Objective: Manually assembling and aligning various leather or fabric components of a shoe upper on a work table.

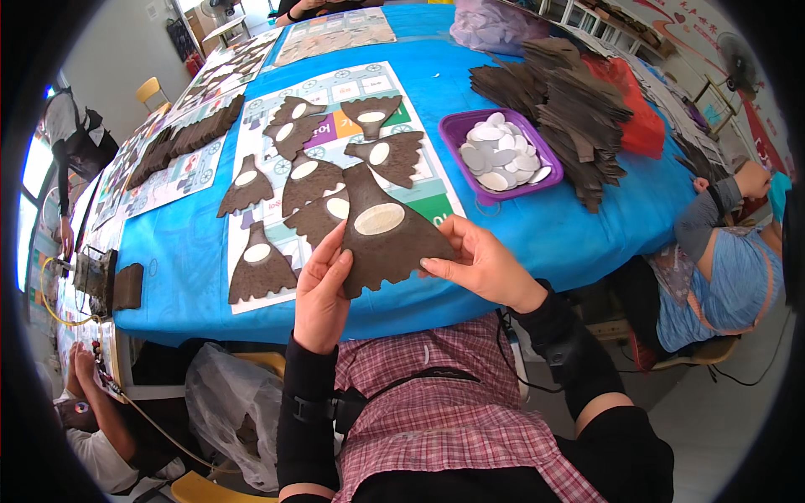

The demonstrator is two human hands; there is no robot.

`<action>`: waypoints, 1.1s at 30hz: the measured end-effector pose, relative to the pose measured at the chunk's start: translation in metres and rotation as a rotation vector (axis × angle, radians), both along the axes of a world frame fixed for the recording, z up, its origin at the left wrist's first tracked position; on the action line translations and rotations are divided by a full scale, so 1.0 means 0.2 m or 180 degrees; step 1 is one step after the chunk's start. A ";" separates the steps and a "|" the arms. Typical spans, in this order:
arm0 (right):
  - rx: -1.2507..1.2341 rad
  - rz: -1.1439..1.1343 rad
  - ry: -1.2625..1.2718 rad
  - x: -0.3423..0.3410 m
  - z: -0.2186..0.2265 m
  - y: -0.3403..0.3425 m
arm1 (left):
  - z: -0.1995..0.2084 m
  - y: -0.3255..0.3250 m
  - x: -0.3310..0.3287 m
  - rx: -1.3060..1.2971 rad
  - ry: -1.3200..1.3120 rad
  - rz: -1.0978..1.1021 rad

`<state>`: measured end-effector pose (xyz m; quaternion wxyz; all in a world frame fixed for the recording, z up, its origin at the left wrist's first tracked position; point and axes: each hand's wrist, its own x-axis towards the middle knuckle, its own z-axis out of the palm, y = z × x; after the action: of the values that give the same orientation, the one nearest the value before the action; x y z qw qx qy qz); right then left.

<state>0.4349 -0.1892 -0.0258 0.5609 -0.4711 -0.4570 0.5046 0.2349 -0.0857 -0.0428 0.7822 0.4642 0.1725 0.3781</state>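
Over on the left of the blue desk (189,243) there's a row of stacked brown pieces (189,138), then a printed sheet (432,180) with loose ones, pale ovals on them. Left hand (319,293) has its fingers pinching the left edge of one brown piece (386,260) over the sheet's near edge, and the right hand's (490,264) fingers pinch its right corner. Further right: purple tray (454,141) of white ovals (503,155), then a big brown heap (574,109).

The mid-frame cutout (390,260) is dark brown with a cream oval (379,220). The desk cover (189,285) is bright blue, the tray (524,192) purple, its discs (503,158) white and grey; lower middle, a red-and-white checked apron (428,411).
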 end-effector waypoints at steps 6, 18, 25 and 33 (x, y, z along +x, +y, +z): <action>0.0175 -0.0287 0.0022 0.02 -0.02 -0.04 | -0.05 -0.04 0.04 -0.0035 0.0030 -0.0029; 0.0295 -0.0529 -0.0137 0.01 -0.02 0.05 | -0.06 -0.03 0.05 -0.0023 0.0144 -0.0129; 0.0085 -0.0569 -0.0185 0.02 -0.03 0.04 | -0.06 -0.04 0.05 -0.0214 -0.0016 -0.0321; -0.0058 -0.0293 0.0387 -0.01 0.01 0.03 | -0.04 -0.10 0.07 -0.0914 -0.0485 -0.0598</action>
<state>0.4332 -0.1831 -0.0230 0.6059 -0.4652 -0.3953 0.5101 0.2481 -0.1065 -0.0516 0.8830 0.3319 0.1209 0.3090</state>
